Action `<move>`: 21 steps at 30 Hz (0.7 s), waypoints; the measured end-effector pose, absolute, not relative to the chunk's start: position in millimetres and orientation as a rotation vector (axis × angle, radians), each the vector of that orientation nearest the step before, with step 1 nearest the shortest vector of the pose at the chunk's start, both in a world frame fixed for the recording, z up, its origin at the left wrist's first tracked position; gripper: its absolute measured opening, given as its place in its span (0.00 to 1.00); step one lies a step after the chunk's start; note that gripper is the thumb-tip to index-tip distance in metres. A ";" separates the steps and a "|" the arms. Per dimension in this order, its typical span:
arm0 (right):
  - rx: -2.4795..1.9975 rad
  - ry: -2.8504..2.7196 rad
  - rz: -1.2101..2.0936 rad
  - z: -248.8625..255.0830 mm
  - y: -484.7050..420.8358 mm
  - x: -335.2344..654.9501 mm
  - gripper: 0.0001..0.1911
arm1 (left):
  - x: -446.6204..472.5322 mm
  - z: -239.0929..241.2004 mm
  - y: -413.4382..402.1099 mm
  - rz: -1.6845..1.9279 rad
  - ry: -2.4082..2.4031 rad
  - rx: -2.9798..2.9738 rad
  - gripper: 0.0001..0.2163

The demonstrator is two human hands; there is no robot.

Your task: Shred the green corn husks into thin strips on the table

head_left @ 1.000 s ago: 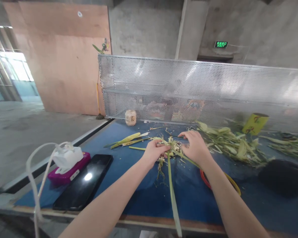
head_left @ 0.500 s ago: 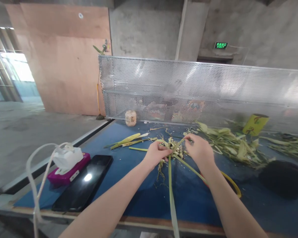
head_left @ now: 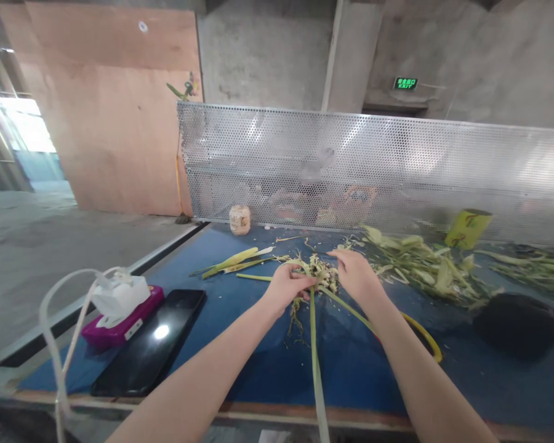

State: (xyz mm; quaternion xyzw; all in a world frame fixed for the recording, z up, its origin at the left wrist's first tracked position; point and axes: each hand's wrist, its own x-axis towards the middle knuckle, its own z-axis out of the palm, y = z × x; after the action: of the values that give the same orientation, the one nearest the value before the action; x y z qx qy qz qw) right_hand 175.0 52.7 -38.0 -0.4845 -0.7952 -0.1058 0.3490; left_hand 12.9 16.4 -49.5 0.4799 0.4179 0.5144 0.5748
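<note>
Leaf strands (head_left: 314,335) — pinched by left hand (head_left: 285,287) — right hand (head_left: 356,275) arched beside, fingers' grip unclear

Near left: purple tissue box (head_left: 113,333), white tissue (head_left: 128,298) bunched on top; black smartphone (head_left: 143,360) just beside it, glare on glass. Far left: pale jar (head_left: 239,220) before perforated metal panel (head_left: 268,160). Far right: yellow-green canister (head_left: 468,230). Beyond: plywood sheet (head_left: 106,123) left, lit exit sign (head_left: 405,83) right.
</note>
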 end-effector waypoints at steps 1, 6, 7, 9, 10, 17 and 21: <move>-1.206 -1.979 -0.333 -36.9 50.5 176.1 0.18 | 12.8 -48.4 16.9 1.248 0.973 1.073 0.20; -0.870 -1.992 -0.535 -25.9 28.8 171.3 0.17 | 10.1 -41.7 20.0 1.525 0.894 0.827 0.18; -0.806 -2.107 -0.561 -24.2 24.8 169.0 0.18 | 9.0 -41.2 20.8 1.559 0.870 0.792 0.18; -0.745 -2.282 -0.599 -22.4 20.1 165.0 0.19 | 6.9 -41.4 22.4 1.593 0.810 0.752 0.18; -0.742 -2.339 -0.611 -22.5 19.4 163.6 0.18 | 5.9 -41.9 23.1 1.594 0.776 0.748 0.18; -0.774 -2.359 -0.586 -27.8 24.2 161.4 0.15 | 6.0 -43.9 23.9 1.583 0.668 0.732 0.20; -0.739 -2.342 -0.616 -28.0 24.3 161.0 0.14 | 7.0 -41.7 22.5 1.579 0.631 0.710 0.19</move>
State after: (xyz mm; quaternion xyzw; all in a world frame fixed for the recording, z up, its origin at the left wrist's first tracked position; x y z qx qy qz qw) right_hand 161.0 24.3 -28.0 -0.2783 -0.8824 -0.2322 0.3000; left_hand 7.0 22.5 -41.7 0.3069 0.2728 0.6826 0.6045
